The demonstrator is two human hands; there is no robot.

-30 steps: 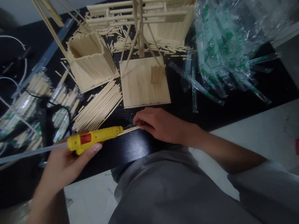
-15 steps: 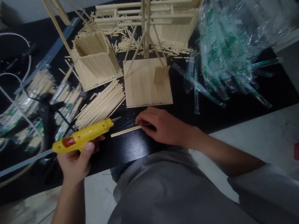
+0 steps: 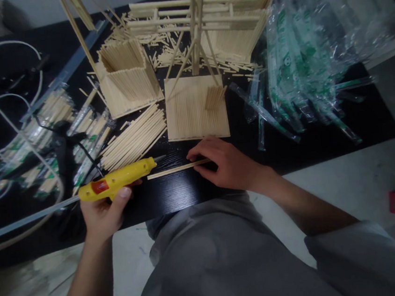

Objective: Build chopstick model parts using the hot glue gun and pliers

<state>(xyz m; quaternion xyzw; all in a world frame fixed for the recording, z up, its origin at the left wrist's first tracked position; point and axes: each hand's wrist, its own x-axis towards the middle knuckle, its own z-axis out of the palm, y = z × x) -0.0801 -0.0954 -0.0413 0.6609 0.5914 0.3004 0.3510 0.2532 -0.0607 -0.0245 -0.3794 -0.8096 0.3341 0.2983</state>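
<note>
My left hand [image 3: 107, 211] is wrapped round a yellow hot glue gun [image 3: 119, 176], whose nozzle points right and a clear glue stick [image 3: 32, 219] trails from its back. My right hand [image 3: 223, 161] is curled at the table's front, thumb and fingers closed on thin wooden sticks [image 3: 171, 171] that lie side by side, pointing left. The glue gun's nozzle is just above the sticks' left end, apart from them. Beyond my right hand lies a square panel of glued sticks [image 3: 191, 120], with a small slanted row of short sticks [image 3: 214, 98] standing on its right part.
Loose sticks [image 3: 135, 138] lie in a pile left of the panel. Behind stand a stick-built box [image 3: 129, 87] and a tall stick frame [image 3: 195, 40]. Plastic wrappers [image 3: 294, 62] heap at the right. White cable [image 3: 15, 125] and packaged sticks [image 3: 49, 116] cover the left.
My left hand has moved the glue gun a little to the right. My right hand has slid slightly right, showing more of the sticks.
</note>
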